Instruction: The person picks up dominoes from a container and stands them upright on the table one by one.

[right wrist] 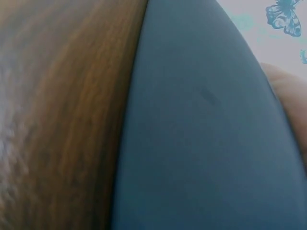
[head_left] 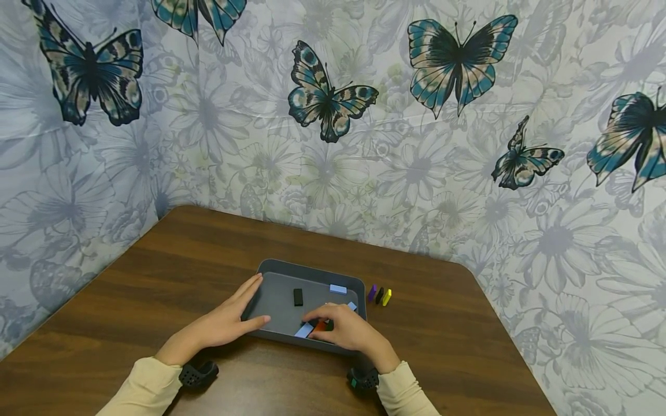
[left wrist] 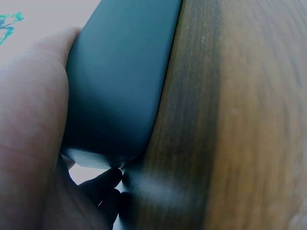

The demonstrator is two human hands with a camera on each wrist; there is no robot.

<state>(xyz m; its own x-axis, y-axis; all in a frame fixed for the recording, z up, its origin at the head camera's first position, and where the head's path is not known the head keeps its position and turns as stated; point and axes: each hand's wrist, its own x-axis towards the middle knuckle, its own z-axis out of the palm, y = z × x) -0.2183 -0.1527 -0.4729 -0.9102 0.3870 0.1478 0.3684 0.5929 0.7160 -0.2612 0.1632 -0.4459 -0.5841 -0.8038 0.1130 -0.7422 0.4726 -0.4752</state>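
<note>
A grey rectangular tray (head_left: 281, 312) lies on the table. My left hand (head_left: 224, 322) rests on its left side, fingers extended along the rim and thumb reaching over the near rim. In the left wrist view, the thumb side of that hand (left wrist: 31, 129) lies against the tray's dark outer wall (left wrist: 120, 72). Over the tray's near right part, my right hand (head_left: 346, 330) curves its fingers and thumb around an orange block (head_left: 319, 328); I cannot tell whether they pinch it. A light blue block (head_left: 304, 330) lies beside the thumb. The right wrist view mostly shows the tray's outer wall (right wrist: 201, 124).
A black block (head_left: 298, 297) lies mid-tray, with light blue blocks (head_left: 338, 289) toward the right. Outside the tray's right edge, purple (head_left: 372, 293), black (head_left: 380, 296) and yellow (head_left: 387, 297) blocks stand in a row on the brown table (head_left: 442, 341). Butterfly-patterned cloth hangs behind.
</note>
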